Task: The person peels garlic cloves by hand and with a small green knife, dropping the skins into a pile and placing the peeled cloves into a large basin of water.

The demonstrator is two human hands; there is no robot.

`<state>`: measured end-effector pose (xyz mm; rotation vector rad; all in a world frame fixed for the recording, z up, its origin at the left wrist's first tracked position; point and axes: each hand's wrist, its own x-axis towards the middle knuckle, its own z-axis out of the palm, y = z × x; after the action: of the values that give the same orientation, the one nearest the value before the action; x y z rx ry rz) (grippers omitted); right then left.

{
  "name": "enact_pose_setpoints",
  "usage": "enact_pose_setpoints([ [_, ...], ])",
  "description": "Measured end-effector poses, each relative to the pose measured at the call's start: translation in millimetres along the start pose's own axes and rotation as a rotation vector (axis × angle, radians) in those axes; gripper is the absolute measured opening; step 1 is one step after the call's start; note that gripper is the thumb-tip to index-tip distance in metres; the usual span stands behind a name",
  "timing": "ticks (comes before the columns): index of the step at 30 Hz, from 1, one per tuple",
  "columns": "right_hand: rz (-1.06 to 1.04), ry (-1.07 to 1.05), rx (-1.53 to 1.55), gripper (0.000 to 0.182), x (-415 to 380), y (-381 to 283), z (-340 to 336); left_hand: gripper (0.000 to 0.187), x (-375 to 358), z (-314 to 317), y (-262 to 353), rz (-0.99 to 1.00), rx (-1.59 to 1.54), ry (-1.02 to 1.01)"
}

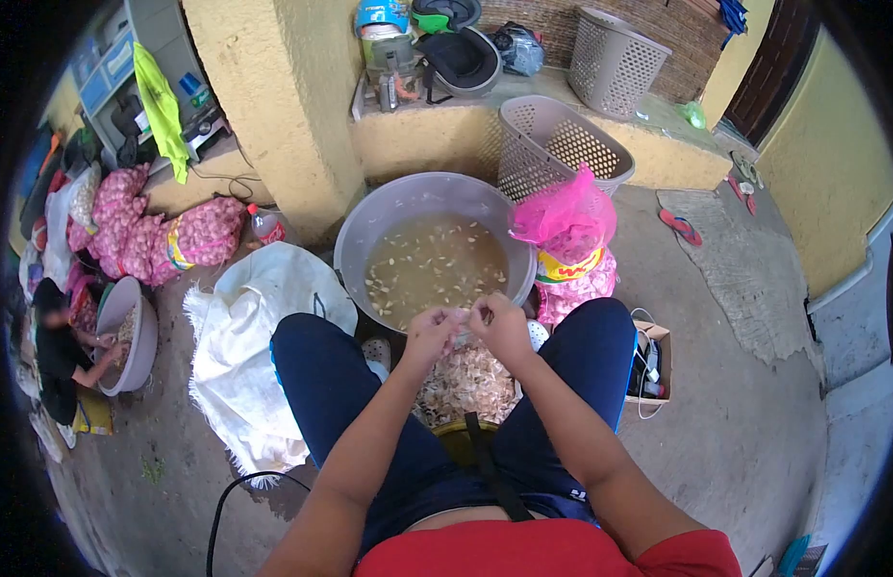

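My left hand (432,334) and my right hand (501,325) meet between my knees, above a heap of dry garlic skins (463,385). The fingers of both are closed in a pinch; whatever they hold is too small to make out. Just beyond them stands a large grey basin (360,216) of cloudy water, with peeled garlic cloves (441,238) floating in it. To the right of the basin, a pink mesh sack (576,288) of garlic bulbs stands upright, its loose top bunched. Part of a yellowish container (456,442) shows below the skins.
A white woven sack (244,356) lies left of my leg. Full garlic sacks (191,236) and a bottle (266,226) are farther left, where another person (60,351) works at a tub (143,346). A perforated basket (562,144) stands behind; a box (651,361) sits right.
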<state>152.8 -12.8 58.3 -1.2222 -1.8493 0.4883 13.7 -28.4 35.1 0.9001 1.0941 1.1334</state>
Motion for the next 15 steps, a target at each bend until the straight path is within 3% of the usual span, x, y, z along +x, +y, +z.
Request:
enact_pose_setpoints([
  [15, 0.295, -0.157, 0.371, 0.013, -3, 5, 3, 0.021, 1, -4, 3, -0.002, -0.004, -0.093],
])
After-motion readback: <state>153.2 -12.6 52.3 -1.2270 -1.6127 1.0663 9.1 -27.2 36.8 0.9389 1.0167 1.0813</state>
